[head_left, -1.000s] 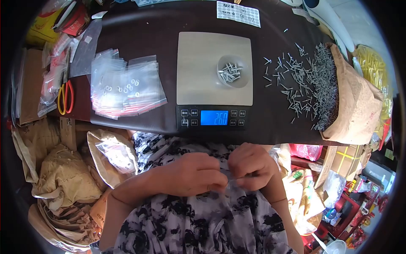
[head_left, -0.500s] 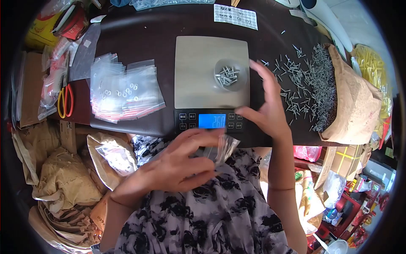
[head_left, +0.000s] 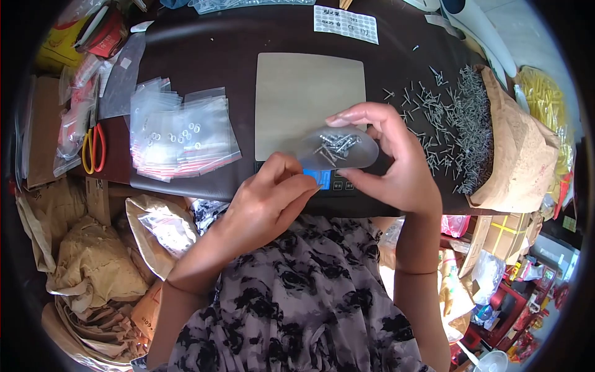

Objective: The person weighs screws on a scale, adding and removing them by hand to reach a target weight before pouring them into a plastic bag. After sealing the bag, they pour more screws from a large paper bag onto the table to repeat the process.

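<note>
My right hand [head_left: 396,158] grips a small translucent cup [head_left: 365,152] between thumb and fingers. The cup is tilted to the left over the front of the kitchen scale [head_left: 297,93], with several silver screws [head_left: 338,146] inside. My left hand [head_left: 266,195] is pinched closed beside the cup's lower left rim. It holds the small clear plastic bag seen a moment before, now mostly hidden by the fingers. The scale's blue display [head_left: 319,178] is partly covered by my hands.
A pile of loose screws [head_left: 468,130] spills from a brown paper bag [head_left: 514,149] on the right. Flat zip bags [head_left: 186,133] lie fanned out on the left, near orange-handled scissors [head_left: 94,152]. A label sheet [head_left: 345,25] lies behind the scale.
My right hand has lifted the cup of screws off the scale, brought it nearer and tilted it left. My left hand has moved up to the cup, its fingers now pinched.
</note>
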A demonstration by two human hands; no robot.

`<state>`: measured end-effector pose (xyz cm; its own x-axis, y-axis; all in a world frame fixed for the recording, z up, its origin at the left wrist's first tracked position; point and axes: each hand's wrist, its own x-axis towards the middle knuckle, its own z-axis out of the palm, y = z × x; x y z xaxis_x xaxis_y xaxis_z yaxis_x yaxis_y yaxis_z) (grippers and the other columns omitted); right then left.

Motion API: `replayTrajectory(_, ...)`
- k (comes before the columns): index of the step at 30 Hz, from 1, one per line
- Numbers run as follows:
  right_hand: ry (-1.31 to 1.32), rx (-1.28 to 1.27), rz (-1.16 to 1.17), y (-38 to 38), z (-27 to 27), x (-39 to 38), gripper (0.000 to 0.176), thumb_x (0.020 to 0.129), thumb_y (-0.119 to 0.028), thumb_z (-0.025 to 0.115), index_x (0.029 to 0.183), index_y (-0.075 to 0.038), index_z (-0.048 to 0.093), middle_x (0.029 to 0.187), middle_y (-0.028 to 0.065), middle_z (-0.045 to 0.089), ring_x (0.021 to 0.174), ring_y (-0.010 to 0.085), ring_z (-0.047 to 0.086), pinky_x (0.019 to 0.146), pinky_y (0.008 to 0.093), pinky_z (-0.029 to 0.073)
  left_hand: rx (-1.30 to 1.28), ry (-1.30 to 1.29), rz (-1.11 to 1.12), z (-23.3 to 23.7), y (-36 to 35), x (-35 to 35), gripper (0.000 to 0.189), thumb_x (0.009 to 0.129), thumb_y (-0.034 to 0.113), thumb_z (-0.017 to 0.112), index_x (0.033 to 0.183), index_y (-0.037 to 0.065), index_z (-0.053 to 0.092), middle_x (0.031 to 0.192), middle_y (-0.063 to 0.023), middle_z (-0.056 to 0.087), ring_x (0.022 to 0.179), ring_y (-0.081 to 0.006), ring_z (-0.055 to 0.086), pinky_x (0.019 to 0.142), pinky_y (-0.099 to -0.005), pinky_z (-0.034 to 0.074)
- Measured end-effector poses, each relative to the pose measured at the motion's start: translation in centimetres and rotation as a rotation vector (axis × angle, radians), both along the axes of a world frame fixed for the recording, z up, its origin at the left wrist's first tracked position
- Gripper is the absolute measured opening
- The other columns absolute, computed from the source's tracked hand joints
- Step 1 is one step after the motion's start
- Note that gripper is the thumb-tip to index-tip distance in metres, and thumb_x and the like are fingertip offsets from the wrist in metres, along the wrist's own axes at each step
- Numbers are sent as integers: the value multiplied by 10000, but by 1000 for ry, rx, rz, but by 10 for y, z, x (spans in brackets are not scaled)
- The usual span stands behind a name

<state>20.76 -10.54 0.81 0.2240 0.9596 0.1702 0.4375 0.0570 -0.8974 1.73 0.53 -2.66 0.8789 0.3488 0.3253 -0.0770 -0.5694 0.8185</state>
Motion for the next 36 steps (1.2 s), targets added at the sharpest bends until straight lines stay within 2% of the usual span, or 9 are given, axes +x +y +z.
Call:
replayTrajectory(3, -331, -25, -8, 2, 30, -12, 563, 604, 124, 676, 1127, -49, 564, 1058, 76, 640, 1028, 290, 571, 836, 354, 496, 76, -15, 8, 2, -3, 4, 169, 765, -39, 678, 924, 18, 661, 891, -98, 490, 670, -213, 578, 569, -322, 499)
replayTrajectory(6, -434, -40, 2, 0, 38, -28, 581, 596, 141, 645, 1134, -70, 579, 1069, 47, 644, 981, 299, 572, 820, 370, 499, 124, -27, 10, 3, -4, 5, 193, 749, -55, 671, 926, 21, 665, 899, -85, 466, 672, -190, 558, 571, -313, 492)
replayTrajectory(19, -632, 14, -27, -5, 51, -34, 492, 657, 101, 640, 1109, -94, 641, 1084, 14, 677, 981, 253, 574, 831, 338, 470, 158, -117, 10, 10, -4, 6, 238, 712, -66, 679, 936, 12, 672, 931, -79, 480, 678, -168, 534, 567, -291, 473)
replayTrajectory(22, -658, 101, -16, -5, 47, -22, 528, 652, 47, 689, 1157, -80, 606, 1108, 51, 649, 1006, 260, 571, 867, 369, 455, 165, -95, 24, 11, -3, 3, 226, 701, -63, 699, 912, 15, 672, 938, -77, 488, 665, -157, 529, 558, -286, 466)
replayTrajectory(26, -386, 122, -162, -1, 21, 1, 672, 656, -51, 767, 1272, -47, 499, 1205, 116, 564, 1076, 254, 552, 929, 394, 427, 108, -104, 92, 15, -2, -3, 214, 696, -69, 723, 886, 13, 667, 960, -83, 506, 665, -151, 531, 559, -280, 457)
replayTrajectory(29, -313, 43, -215, 1, -32, 8, 702, 722, -191, 774, 1311, -45, 421, 1210, 168, 527, 1110, 340, 531, 956, 424, 408, 44, -160, 115, 20, 0, -4, 172, 759, -88, 678, 908, -7, 646, 1111, -189, 566, 810, -208, 625, 680, -294, 521)
replayTrajectory(30, -501, -28, -280, -3, -36, 5, 740, 723, -260, 779, 1328, -63, 401, 1198, 169, 525, 1123, 343, 527, 992, 448, 355, -3, -161, 104, 20, 1, -7, 164, 782, -89, 658, 926, -14, 637, 1132, -219, 585, 855, -218, 643, 707, -307, 531)
replayTrajectory(35, -368, 122, 6, -23, -6, -1, 348, 799, -265, 709, 1090, -113, 591, 1043, 80, 600, 1083, 250, 551, 942, 378, 342, -284, -85, -76, 22, -1, -21, 117, 895, -33, 553, 985, 39, 573, 1063, -241, 647, 937, -264, 660, 794, -345, 533)
replayTrajectory(36, -320, 125, -3, -25, 3, -10, 171, 807, -227, 696, 915, -115, 625, 935, 27, 611, 982, 203, 577, 873, 357, 371, -303, -70, -109, 25, -2, -21, 114, 928, -12, 520, 1000, 70, 553, 1044, -232, 658, 968, -273, 657, 830, -358, 532)
